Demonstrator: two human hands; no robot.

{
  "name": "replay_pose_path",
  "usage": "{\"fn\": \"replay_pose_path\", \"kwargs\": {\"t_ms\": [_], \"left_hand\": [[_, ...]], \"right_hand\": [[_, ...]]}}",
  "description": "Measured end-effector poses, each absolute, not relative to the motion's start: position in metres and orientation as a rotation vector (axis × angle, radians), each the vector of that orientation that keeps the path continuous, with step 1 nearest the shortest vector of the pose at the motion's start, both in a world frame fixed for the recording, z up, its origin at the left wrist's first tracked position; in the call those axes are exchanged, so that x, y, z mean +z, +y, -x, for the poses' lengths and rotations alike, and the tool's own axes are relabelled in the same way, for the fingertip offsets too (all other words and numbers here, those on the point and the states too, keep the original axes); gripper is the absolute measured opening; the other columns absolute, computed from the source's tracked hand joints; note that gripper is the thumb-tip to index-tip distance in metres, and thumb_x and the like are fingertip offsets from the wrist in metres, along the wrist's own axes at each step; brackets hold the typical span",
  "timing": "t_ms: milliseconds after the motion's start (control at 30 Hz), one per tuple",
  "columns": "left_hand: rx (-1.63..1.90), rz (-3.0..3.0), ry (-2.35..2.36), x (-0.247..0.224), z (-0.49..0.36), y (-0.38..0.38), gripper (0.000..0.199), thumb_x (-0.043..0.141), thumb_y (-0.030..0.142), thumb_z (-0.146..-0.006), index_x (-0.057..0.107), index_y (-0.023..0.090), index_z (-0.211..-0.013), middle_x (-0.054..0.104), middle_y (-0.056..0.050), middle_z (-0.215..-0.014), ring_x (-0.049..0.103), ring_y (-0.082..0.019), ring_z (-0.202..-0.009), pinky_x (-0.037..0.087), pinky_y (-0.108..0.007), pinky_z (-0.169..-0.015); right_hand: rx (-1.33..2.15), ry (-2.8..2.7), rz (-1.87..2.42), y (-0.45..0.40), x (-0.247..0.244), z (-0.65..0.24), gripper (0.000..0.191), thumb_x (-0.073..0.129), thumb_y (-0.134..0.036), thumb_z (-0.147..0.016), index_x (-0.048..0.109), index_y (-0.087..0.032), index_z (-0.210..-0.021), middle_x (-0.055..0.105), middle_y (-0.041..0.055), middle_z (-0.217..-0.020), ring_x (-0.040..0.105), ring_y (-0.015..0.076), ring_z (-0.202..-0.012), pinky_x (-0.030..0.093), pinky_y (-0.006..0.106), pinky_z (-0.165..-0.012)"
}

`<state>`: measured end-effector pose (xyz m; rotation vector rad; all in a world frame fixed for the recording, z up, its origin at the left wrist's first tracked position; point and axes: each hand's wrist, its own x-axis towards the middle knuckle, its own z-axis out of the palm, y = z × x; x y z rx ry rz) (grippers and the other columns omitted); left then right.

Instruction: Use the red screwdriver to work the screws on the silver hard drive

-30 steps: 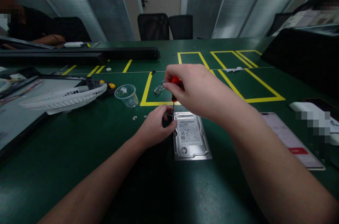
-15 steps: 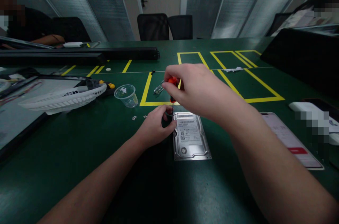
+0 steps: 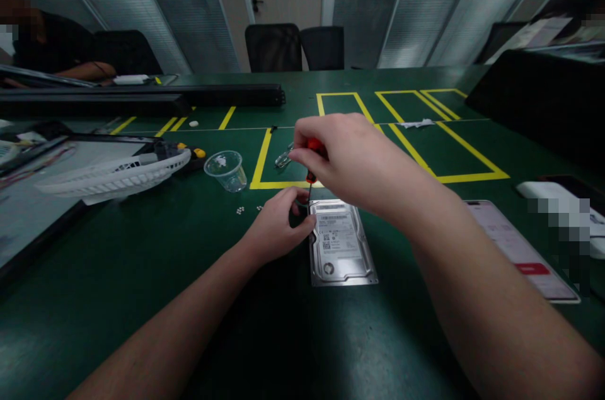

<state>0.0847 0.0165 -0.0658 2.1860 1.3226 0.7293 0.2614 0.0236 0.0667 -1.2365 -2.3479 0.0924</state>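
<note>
Fingers of the right hand [image 3: 347, 157] are gripping the handle of a screwdriver [image 3: 311, 178], and its thin shaft is pointing down to the far left corner of the hard drive [image 3: 343, 242]. Whether the tip is sitting in a screw, I cannot tell. This drive is lying flat, label up, its long axis running from the person's side toward the far side of the table [image 3: 359, 343]. Left hand [image 3: 283, 220] is staying nearer to it: the thumb is meeting the drive's left edge, while the index finger is curling beside the shaft. If these left fingertips are pinching something, I cannot tell. Right hand is hanging above the drive's far edge, reaching it only through the tool.

Counting now: one hard drive, one screwdriver. To the drive's far left, one clear cup [image 3: 225, 167] is standing, and nearer than this cup, two groups of small pieces [image 3: 240, 211] are lying, too tiny for a sure count. Beyond the drive, one small clear object [image 3: 282, 159] is resting partly behind the right hand's fingers. To the drive's right, one phone [image 3: 534, 268] is lying, partly covered by the right forearm.
</note>
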Motion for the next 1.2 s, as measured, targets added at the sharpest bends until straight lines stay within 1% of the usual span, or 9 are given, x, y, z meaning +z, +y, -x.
{"fn": "replay_pose_path", "kwargs": {"t_ms": [100, 233, 333, 567, 700, 867, 967, 1067, 1200], "left_hand": [[0.731, -2.177, 1.333, -0.0665, -0.0846, 0.0161, 0.023, 0.068, 0.029, -0.089, 0.062, 0.019, -0.109, 0.067, -0.006, -0.1, 0.06, -0.019, -0.082, 0.049, -0.035, -0.074], [0.731, -2.173, 1.348, -0.0669, -0.085, 0.0156, 0.023, 0.069, 0.028, -0.088, 0.062, 0.019, -0.108, 0.067, -0.006, -0.099, 0.059, -0.019, -0.081, 0.048, -0.035, -0.073], [0.731, -2.179, 1.337, -0.0668, -0.0848, 0.0157, 0.023, 0.069, 0.028, -0.088, 0.062, 0.019, -0.108, 0.068, -0.006, -0.099, 0.06, -0.02, -0.081, 0.049, -0.035, -0.073], [0.756, -2.18, 1.301, -0.0672, -0.0845, 0.0164, 0.03, 0.068, 0.028, -0.089, 0.063, 0.018, -0.117, 0.069, -0.006, -0.104, 0.062, -0.019, -0.084, 0.05, -0.035, -0.075], [0.75, -2.19, 1.286, -0.0679, -0.0846, 0.0173, 0.028, 0.068, 0.029, -0.09, 0.063, 0.018, -0.115, 0.069, -0.007, -0.104, 0.062, -0.02, -0.085, 0.05, -0.035, -0.076], [0.737, -2.18, 1.31, -0.0669, -0.0853, 0.0167, 0.023, 0.068, 0.029, -0.089, 0.062, 0.018, -0.109, 0.068, -0.007, -0.102, 0.06, -0.02, -0.084, 0.049, -0.035, -0.074], [0.738, -2.177, 1.308, -0.0658, -0.0854, 0.0159, 0.023, 0.068, 0.028, -0.089, 0.061, 0.019, -0.109, 0.067, -0.006, -0.1, 0.06, -0.019, -0.082, 0.048, -0.034, -0.072], [0.745, -2.181, 1.317, -0.0668, -0.0851, 0.0157, 0.022, 0.068, 0.029, -0.089, 0.061, 0.019, -0.108, 0.067, -0.006, -0.098, 0.06, -0.019, -0.081, 0.048, -0.034, -0.072], [0.767, -2.186, 1.339, -0.0705, -0.0848, 0.0167, 0.022, 0.069, 0.029, -0.088, 0.062, 0.02, -0.107, 0.067, -0.005, -0.095, 0.059, -0.019, -0.078, 0.048, -0.034, -0.071]], "right_hand": [[0.104, -2.335, 1.264, 0.0228, 0.0683, -0.26, 0.022, 0.055, -0.029, -0.106, 0.075, -0.018, -0.104, 0.075, 0.0075, -0.095, 0.066, 0.0226, -0.09, 0.044, 0.034, -0.08], [0.107, -2.345, 1.263, 0.0213, 0.0695, -0.2596, 0.029, 0.046, -0.019, -0.105, 0.074, -0.016, -0.112, 0.076, 0.0101, -0.103, 0.067, 0.0233, -0.094, 0.044, 0.034, -0.082], [0.104, -2.338, 1.279, 0.0211, 0.069, -0.2602, 0.031, 0.046, -0.016, -0.104, 0.072, -0.017, -0.121, 0.076, 0.0097, -0.107, 0.067, 0.0235, -0.097, 0.045, 0.034, -0.083], [0.068, -2.34, 1.296, 0.0218, 0.0708, -0.2595, 0.017, 0.062, -0.033, -0.103, 0.072, -0.02, -0.105, 0.074, 0.0067, -0.098, 0.067, 0.0243, -0.097, 0.045, 0.034, -0.082], [0.052, -2.332, 1.292, 0.0217, 0.071, -0.2591, 0.015, 0.062, -0.029, -0.101, 0.072, -0.018, -0.099, 0.073, 0.0073, -0.097, 0.067, 0.0239, -0.098, 0.045, 0.034, -0.085], [0.039, -2.363, 1.234, 0.022, 0.0675, -0.2617, 0.015, 0.056, -0.019, -0.1, 0.071, -0.02, -0.103, 0.073, 0.0058, -0.098, 0.065, 0.0215, -0.092, 0.042, 0.032, -0.076], [0.056, -2.378, 1.223, 0.0218, 0.0669, -0.2619, 0.013, 0.06, -0.027, -0.102, 0.071, -0.021, -0.099, 0.073, 0.0045, -0.094, 0.065, 0.021, -0.089, 0.041, 0.031, -0.074], [0.081, -2.358, 1.224, 0.0214, 0.0673, -0.2609, 0.02, 0.062, -0.038, -0.103, 0.071, -0.021, -0.097, 0.072, 0.0044, -0.09, 0.065, 0.0213, -0.086, 0.042, 0.032, -0.073], [0.118, -2.344, 1.253, 0.0207, 0.0684, -0.2597, 0.021, 0.053, -0.029, -0.105, 0.072, -0.02, -0.106, 0.074, 0.0068, -0.097, 0.066, 0.0226, -0.09, 0.045, 0.034, -0.077]]}}
